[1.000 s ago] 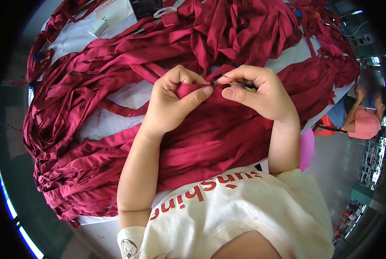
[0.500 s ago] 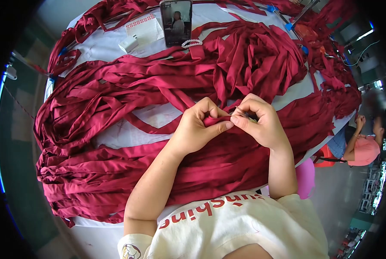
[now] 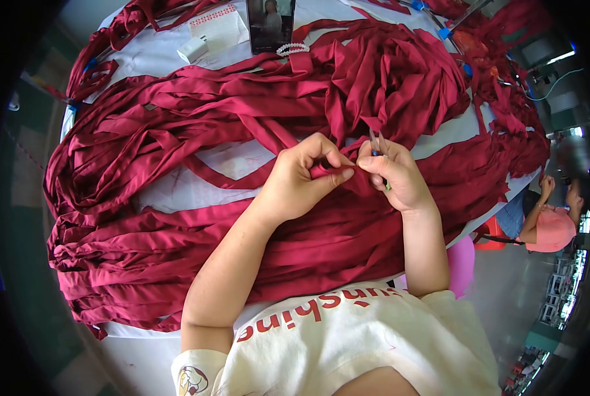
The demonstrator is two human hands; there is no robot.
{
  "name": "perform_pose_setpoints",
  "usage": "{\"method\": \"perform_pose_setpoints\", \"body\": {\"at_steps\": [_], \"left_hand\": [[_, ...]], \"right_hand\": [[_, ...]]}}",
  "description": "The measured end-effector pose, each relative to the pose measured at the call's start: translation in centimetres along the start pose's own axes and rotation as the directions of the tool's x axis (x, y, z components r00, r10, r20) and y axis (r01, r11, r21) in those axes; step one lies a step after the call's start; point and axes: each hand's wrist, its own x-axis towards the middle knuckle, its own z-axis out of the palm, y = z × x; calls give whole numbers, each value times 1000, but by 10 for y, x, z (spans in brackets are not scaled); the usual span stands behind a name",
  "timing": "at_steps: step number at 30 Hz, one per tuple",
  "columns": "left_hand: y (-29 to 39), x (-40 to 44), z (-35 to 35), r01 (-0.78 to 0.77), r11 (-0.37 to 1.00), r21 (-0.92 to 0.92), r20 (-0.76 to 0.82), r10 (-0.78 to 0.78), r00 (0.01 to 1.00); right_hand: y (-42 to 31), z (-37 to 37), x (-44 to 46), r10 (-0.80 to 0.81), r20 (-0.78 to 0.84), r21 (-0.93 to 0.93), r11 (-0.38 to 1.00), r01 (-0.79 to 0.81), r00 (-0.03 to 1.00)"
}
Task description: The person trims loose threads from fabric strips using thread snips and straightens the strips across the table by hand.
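My left hand [image 3: 305, 179] is closed around a dark red fabric strip [image 3: 322, 170], thumb and index finger pinched at its edge. Close beside it, my right hand [image 3: 398, 173] is curled around small thread snips [image 3: 378, 142], whose two pointed blades stick up, slightly apart, past the fingers. Its thumb and forefinger meet near the fabric at my left fingertips; whether they also pinch a thread is too small to tell. Under both hands lie long heaps of the same red fabric strips [image 3: 242, 244], with a tangled pile [image 3: 394, 86] just beyond.
A phone [image 3: 271, 26] stands at the back of the white-covered table [image 3: 202, 155], with a beaded bracelet [image 3: 293, 49], a white charger [image 3: 192, 49] and a patterned sheet [image 3: 219, 28] nearby. Blue clips [image 3: 444, 33] hold rods at the table's edge. Another person [image 3: 551, 228] sits at the right.
My right hand has turned, and the snips' blades now point upward and show clearly. My left hand keeps its hold on the strip. The view has shifted slightly.
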Motion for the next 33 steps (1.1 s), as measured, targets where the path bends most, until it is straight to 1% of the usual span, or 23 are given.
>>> {"method": "perform_pose_setpoints", "body": {"at_steps": [1, 2, 3, 4, 5, 6, 7, 8, 9, 11, 12, 13, 15, 16, 18, 19, 20, 23, 26, 33], "left_hand": [[-3, 0, 0, -24, 1000, -17, -19, 24, 1000], [-2, -1, -1, 0, 1000, 17, -47, 1, 999], [0, 0, 1, -27, 999, 39, -112, 31, 993], [-3, 1, 1, -124, 975, 184, -166, 155, 974], [-8, 3, 0, -212, 921, 328, -195, 285, 939], [-8, 4, 0, -241, 891, 385, -237, 348, 907], [-5, 7, 1, -285, 869, 405, -303, 422, 855], [-7, 7, -1, -335, 812, 478, -264, 496, 827], [-8, 7, -3, -384, 742, 549, -220, 572, 790], [-5, 7, 0, -411, 650, 640, -172, 642, 747], [-3, 6, 1, -420, 596, 684, -145, 676, 723], [0, 6, 2, -422, 561, 712, -123, 691, 712], [3, 5, 4, -424, 484, 765, -76, 722, 688], [1, 5, 4, -445, 476, 759, -73, 741, 668], [-2, 5, 4, -487, 458, 744, -67, 776, 627], [-2, 5, 4, -498, 439, 748, -44, 781, 623], [-2, 5, 3, -509, 419, 752, -20, 786, 617], [-1, 4, 2, -532, 403, 745, 20, 783, 621], [-1, 3, 3, -538, 407, 739, 28, 778, 628], [-1, 4, 4, -532, 396, 748, 24, 785, 619]], "right_hand": [[1, 0, 1, -1, -14, 21, 1000, 1, 1000], [1, 0, 1, -41, -3, 2, 999, 41, 999], [1, 1, 1, -91, -26, -15, 996, 90, 996], [3, 1, 0, -174, -80, -16, 985, 173, 982], [3, 2, 0, -257, -136, -27, 966, 256, 957], [-2, 7, -1, -343, -215, -94, 939, 330, 914], [-6, 9, -4, -426, -284, -170, 904, 392, 859], [-5, 6, -6, -507, -274, -218, 860, 461, 817], [-6, 7, -10, -521, -263, -233, 851, 471, 812], [-7, 15, -15, -549, -228, -256, 830, 495, 804], [-6, 20, -18, -562, -178, -309, 811, 497, 807], [-4, 21, -22, -525, -144, -393, 808, 439, 839], [2, 25, -25, -529, -101, -614, 699, 366, 842], [3, 28, -25, -541, -70, -635, 672, 381, 838], [1, 35, -25, -528, -107, -664, 669, 334, 843], [1, 38, -24, -522, -123, -678, 665, 312, 844], [6, 38, -18, -646, -100, -710, 579, 400, 757], [4, 38, -17, -713, -42, -766, 473, 436, 700], [5, 36, -14, -745, -13, -779, 426, 460, 667], [8, 35, -11, -758, -17, -779, 419, 467, 652]]}}
